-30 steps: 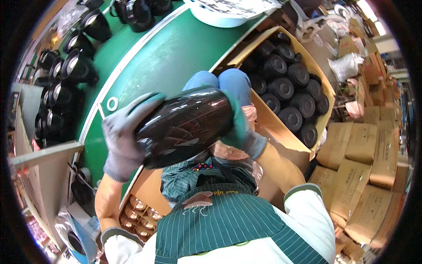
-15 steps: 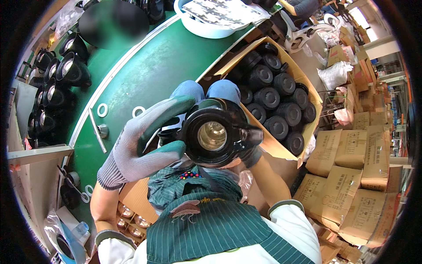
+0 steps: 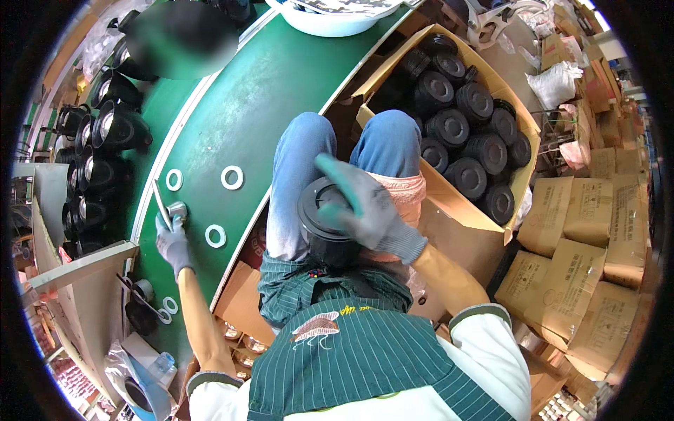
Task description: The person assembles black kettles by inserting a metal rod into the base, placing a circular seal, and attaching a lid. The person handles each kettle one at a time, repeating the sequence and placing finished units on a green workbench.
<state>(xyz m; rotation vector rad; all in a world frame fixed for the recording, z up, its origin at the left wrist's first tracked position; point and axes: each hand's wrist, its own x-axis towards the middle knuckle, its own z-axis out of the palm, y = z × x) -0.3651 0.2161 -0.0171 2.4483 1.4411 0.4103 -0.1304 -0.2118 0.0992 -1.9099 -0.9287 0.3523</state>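
Note:
An upright black vessel point(image 3: 326, 245) stands between my thighs, with a ridged black round base point(image 3: 321, 198) on its upper end. My gloved right hand point(image 3: 368, 210) is on the right side of this base, fingers curved over its rim and blurred by motion. On the green table to the left, my gloved left hand point(image 3: 173, 245) has its fingers closed round the near end of a metal bar-handled tool point(image 3: 177, 210). White rings point(image 3: 232, 177) lie just right of that tool. The vessel's lower part is hidden by my apron and legs.
A cardboard box point(image 3: 467, 210) of several black round bases stands to the right. Sealed cartons point(image 3: 547, 277) are stacked beyond it. Black vessels point(image 3: 118, 128) line the far left table side; a pale blue basin point(image 3: 337, 22) sits at the back. Metallic inserts point(image 3: 247, 344) fill a box below my left arm.
The vessel, earlier held up in both hands with its metallic opening showing, is now between my thighs with a base on top. My left hand has moved left to the tool.

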